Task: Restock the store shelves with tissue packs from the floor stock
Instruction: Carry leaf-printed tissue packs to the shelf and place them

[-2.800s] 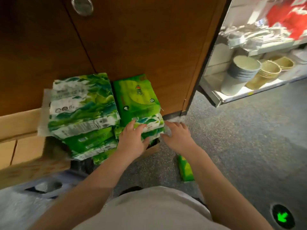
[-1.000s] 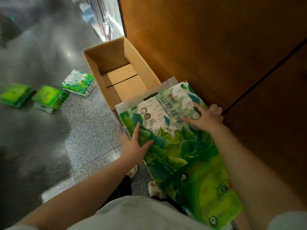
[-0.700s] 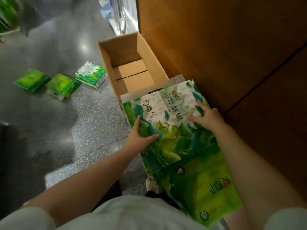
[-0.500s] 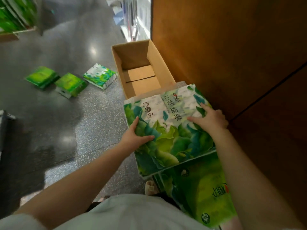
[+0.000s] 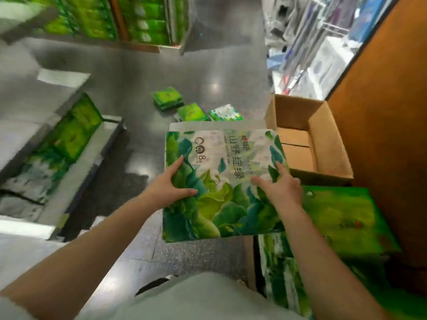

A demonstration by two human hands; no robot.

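Grey shop floor (image 5: 208, 72) below: your left hand (image 5: 169, 189) and right hand (image 5: 280, 190) grip the tissue pack (image 5: 221, 181); carry it level, left of the cardboard box (image 5: 323, 144).

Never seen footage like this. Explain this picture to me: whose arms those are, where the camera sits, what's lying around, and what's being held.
No machine here: a person wears a wide-angle camera on the head, looking forward and down, so the arms belong to the wearer.

The left hand and right hand grip opposite sides of a large leaf-printed tissue pack, held above the floor.

Below it on the right lies another bright green pack on more green stock. Beyond stands an open cardboard box against a brown wooden panel; what shows of its inside is bare.

Three small packs lie loose on the grey floor. At left, a low shelf holds green packs; more fill the blurred shelving at the top.
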